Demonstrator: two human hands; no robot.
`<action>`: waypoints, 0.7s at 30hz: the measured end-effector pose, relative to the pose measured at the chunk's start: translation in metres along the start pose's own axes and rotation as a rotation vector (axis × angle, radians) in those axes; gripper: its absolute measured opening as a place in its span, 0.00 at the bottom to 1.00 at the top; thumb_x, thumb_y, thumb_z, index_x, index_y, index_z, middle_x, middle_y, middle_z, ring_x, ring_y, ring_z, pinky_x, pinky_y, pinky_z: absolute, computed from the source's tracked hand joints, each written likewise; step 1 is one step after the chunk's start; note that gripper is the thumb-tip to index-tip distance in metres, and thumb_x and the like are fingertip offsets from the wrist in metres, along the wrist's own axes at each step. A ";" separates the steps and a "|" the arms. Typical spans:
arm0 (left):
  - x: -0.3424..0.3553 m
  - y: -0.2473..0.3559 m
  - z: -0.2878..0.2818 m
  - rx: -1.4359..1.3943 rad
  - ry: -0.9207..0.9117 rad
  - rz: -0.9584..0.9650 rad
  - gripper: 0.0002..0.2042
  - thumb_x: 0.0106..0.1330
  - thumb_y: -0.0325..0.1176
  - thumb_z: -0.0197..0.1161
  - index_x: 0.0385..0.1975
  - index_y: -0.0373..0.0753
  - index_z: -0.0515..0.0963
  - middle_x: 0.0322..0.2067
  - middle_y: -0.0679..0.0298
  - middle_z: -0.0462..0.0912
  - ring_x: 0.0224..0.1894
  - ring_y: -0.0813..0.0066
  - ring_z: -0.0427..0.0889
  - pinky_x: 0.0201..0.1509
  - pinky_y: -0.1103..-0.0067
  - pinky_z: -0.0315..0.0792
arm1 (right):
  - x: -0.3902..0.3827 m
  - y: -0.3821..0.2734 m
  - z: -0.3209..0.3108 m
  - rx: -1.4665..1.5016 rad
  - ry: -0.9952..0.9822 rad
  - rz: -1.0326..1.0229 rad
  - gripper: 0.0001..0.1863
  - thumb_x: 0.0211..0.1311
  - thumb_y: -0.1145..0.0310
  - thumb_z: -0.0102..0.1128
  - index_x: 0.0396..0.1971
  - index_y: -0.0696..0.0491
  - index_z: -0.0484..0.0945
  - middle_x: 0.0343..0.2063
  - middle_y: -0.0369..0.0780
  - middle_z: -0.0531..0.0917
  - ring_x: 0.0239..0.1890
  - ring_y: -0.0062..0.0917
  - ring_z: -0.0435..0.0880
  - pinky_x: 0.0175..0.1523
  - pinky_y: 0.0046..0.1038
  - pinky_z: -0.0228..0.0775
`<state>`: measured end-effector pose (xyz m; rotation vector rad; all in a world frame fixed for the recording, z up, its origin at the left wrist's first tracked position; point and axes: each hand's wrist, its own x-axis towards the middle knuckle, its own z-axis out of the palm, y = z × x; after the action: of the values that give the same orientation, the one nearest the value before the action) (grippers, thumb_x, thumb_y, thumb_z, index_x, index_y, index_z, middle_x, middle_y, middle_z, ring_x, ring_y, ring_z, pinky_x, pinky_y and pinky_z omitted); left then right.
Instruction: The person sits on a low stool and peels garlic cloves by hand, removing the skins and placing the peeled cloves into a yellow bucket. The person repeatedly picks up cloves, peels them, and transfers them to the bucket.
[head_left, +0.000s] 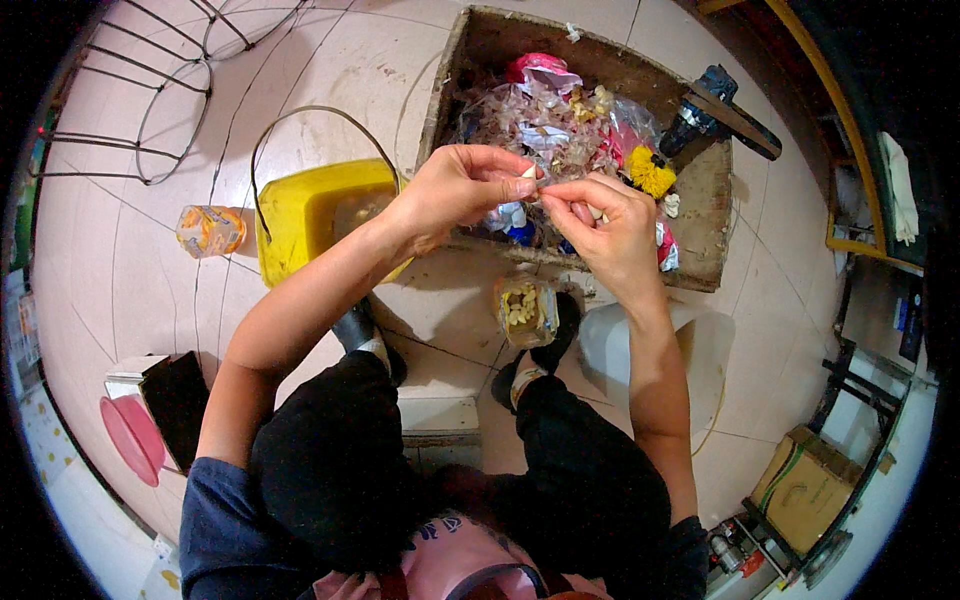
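Observation:
Over the near edge of a wooden box, my two hands meet fingertip to fingertip. My left hand pinches a pale garlic clove between thumb and forefinger. Close against it, my right hand is closed, its thumb and forefinger together beside the clove. Another pale clove shows within the curled right fingers. Papery garlic skins and crumpled wrappers fill much of the box. Below my hands, a clear plastic tub of peeled cloves stands between my feet.
A yellow bucket with a raised handle stands left of the box, beside an orange-patterned clear jar. A whitish plastic container sits under my right forearm. A wire rack, pink basin and cardboard box lie farther out.

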<state>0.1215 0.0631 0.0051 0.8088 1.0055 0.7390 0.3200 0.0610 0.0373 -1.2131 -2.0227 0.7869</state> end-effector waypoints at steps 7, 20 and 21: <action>0.004 -0.007 0.001 0.010 -0.024 0.010 0.10 0.60 0.29 0.65 0.41 0.37 0.81 0.32 0.68 0.83 0.28 0.88 0.77 0.29 0.88 0.70 | -0.002 0.005 0.006 0.141 -0.009 0.185 0.05 0.48 0.72 0.65 0.25 0.56 0.80 0.16 0.36 0.75 0.19 0.19 0.72 0.25 0.23 0.63; 0.003 -0.002 0.000 0.144 -0.040 0.056 0.10 0.58 0.28 0.66 0.39 0.37 0.79 0.30 0.71 0.82 0.29 0.90 0.75 0.29 0.90 0.67 | 0.004 0.001 -0.009 0.000 0.009 0.132 0.08 0.49 0.69 0.68 0.29 0.55 0.82 0.18 0.37 0.77 0.18 0.22 0.73 0.26 0.25 0.65; 0.002 0.001 0.002 0.165 -0.026 0.040 0.09 0.58 0.28 0.66 0.38 0.37 0.79 0.30 0.71 0.82 0.30 0.89 0.75 0.31 0.89 0.68 | 0.005 0.000 -0.010 -0.009 -0.008 0.105 0.07 0.49 0.69 0.67 0.28 0.55 0.82 0.18 0.38 0.77 0.18 0.22 0.73 0.26 0.25 0.66</action>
<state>0.1238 0.0645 0.0061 0.9813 1.0390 0.6847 0.3258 0.0669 0.0445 -1.3323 -1.9840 0.8353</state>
